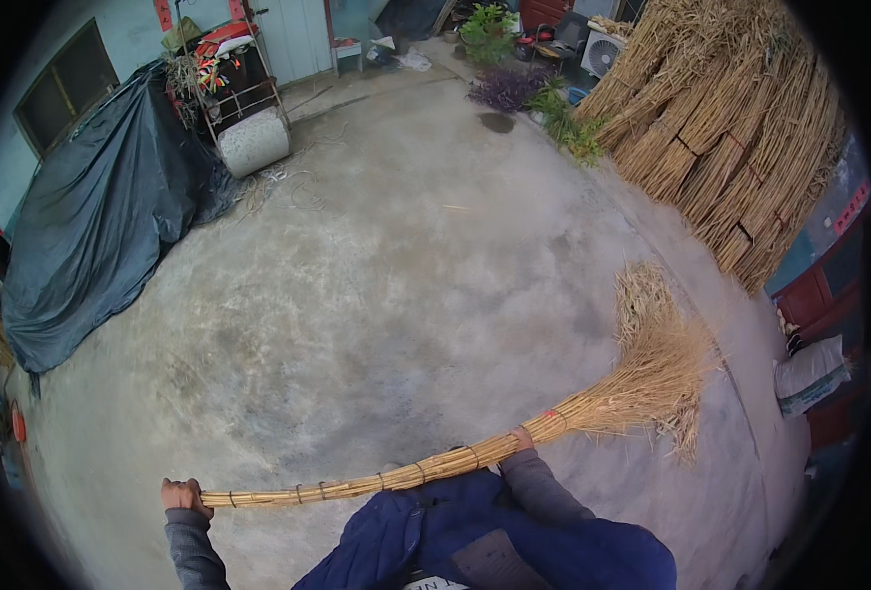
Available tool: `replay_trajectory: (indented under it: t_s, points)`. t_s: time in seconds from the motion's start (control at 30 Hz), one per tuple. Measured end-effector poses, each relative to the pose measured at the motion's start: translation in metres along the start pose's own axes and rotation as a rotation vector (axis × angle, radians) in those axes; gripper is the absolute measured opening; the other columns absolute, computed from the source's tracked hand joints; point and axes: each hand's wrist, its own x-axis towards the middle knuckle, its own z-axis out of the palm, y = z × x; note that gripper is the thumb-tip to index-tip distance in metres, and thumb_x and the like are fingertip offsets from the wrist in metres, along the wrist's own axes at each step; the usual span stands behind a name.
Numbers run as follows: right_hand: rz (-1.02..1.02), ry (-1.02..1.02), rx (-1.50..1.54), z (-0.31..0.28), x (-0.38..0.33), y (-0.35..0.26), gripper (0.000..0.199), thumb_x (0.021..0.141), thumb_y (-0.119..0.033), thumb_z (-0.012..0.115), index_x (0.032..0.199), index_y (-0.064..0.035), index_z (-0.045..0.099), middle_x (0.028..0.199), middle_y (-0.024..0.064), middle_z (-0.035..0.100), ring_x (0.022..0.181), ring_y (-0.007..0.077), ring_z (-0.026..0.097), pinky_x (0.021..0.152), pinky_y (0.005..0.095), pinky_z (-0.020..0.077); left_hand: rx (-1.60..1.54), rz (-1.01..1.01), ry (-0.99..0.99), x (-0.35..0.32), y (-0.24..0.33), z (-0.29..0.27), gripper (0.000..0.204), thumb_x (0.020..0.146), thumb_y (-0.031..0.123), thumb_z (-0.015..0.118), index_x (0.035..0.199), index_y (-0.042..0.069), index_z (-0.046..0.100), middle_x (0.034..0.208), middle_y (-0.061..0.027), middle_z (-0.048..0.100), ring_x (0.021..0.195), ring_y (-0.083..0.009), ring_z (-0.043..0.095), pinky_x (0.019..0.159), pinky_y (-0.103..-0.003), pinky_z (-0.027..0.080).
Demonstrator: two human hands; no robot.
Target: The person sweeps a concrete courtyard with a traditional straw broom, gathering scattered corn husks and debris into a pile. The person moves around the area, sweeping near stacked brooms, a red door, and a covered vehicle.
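Note:
A long straw broom [435, 466] lies crosswise in front of me, its handle a bundle of stalks tied at several places. My left hand [184, 496] is closed around the handle's left end. Farther right, my right hand [523, 439] grips the handle just before it spreads into bristles; its fingers are partly hidden by the stalks. The fanned bristles [657, 369] reach to the right over a heap of loose straw [644, 295] on the concrete floor. Some straw [686, 433] also shows on the near side of the bristles.
Tall bundled stalks [730, 147] stand at the far right, with green and purple plants [509, 88] beyond. On the left, a dark tarpaulin [111, 216] covers something bulky beside a stone roller [255, 143]. A white sack [811, 377] sits by the right wall. A thin stalk [458, 207] lies mid-floor.

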Motion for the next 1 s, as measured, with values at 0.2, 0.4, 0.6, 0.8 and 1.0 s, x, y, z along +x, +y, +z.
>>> replay_trajectory:
  t_s: [0.2, 0.4, 0.6, 0.8, 1.0]
  points:
    - [-0.050, -0.094, -0.063, 0.104, 0.035, 0.049, 0.018, 0.071, -0.020, 0.063, 0.084, -0.0121, 0.052, 0.080, 0.0060, 0.054, 0.075, 0.0271, 0.058, 0.073, 0.0438, 0.0514, 0.048, -0.054, 0.072, 0.051, -0.056, 0.009, 0.013, 0.052, 0.013, 0.061, 0.056, 0.012, 0.049, 0.052, -0.0120, 0.053, 0.053, -0.0309, 0.053, 0.067, -0.041, 0.039]
    - [0.047, -0.181, -0.115, 0.225, 0.139, 0.087, 0.019, 0.073, -0.022, 0.061, 0.086, -0.0114, 0.053, 0.081, 0.0074, 0.055, 0.075, 0.0271, 0.058, 0.074, 0.0438, 0.0515, 0.067, -0.270, 0.084, 0.074, -0.068, 0.023, 0.017, 0.051, 0.012, 0.062, 0.057, 0.011, 0.046, 0.052, -0.0121, 0.051, 0.053, -0.0314, 0.052, 0.069, -0.040, 0.038]
    - [0.303, -0.222, -0.085, 0.393, 0.238, 0.141, 0.018, 0.075, -0.017, 0.061, 0.089, -0.0091, 0.053, 0.084, 0.0103, 0.058, 0.075, 0.0310, 0.061, 0.068, 0.0476, 0.0536, 0.196, -0.432, -0.062, 0.133, -0.060, -0.080, 0.020, 0.057, 0.017, 0.066, 0.065, 0.011, 0.049, 0.057, -0.0126, 0.055, 0.057, -0.0336, 0.054, 0.065, -0.045, 0.042]
    - [0.387, -0.315, -0.159, 0.541, 0.302, 0.175, 0.023, 0.075, -0.016, 0.062, 0.095, -0.0087, 0.052, 0.083, 0.0087, 0.057, 0.077, 0.0284, 0.061, 0.071, 0.0465, 0.0535, 0.358, -0.595, -0.144, 0.221, -0.028, -0.205, 0.020, 0.062, 0.026, 0.069, 0.071, 0.013, 0.056, 0.066, -0.0128, 0.061, 0.067, -0.0349, 0.058, 0.066, -0.047, 0.045]
    - [0.418, -0.263, -0.160, 0.561, 0.373, 0.163, 0.018, 0.077, -0.018, 0.060, 0.090, -0.0075, 0.054, 0.084, 0.0105, 0.059, 0.077, 0.0286, 0.061, 0.073, 0.0449, 0.0523, 0.337, -0.322, 0.133, 0.354, -0.033, -0.205, 0.023, 0.057, 0.011, 0.064, 0.062, 0.008, 0.041, 0.049, -0.0130, 0.047, 0.052, -0.0375, 0.050, 0.068, -0.054, 0.040]
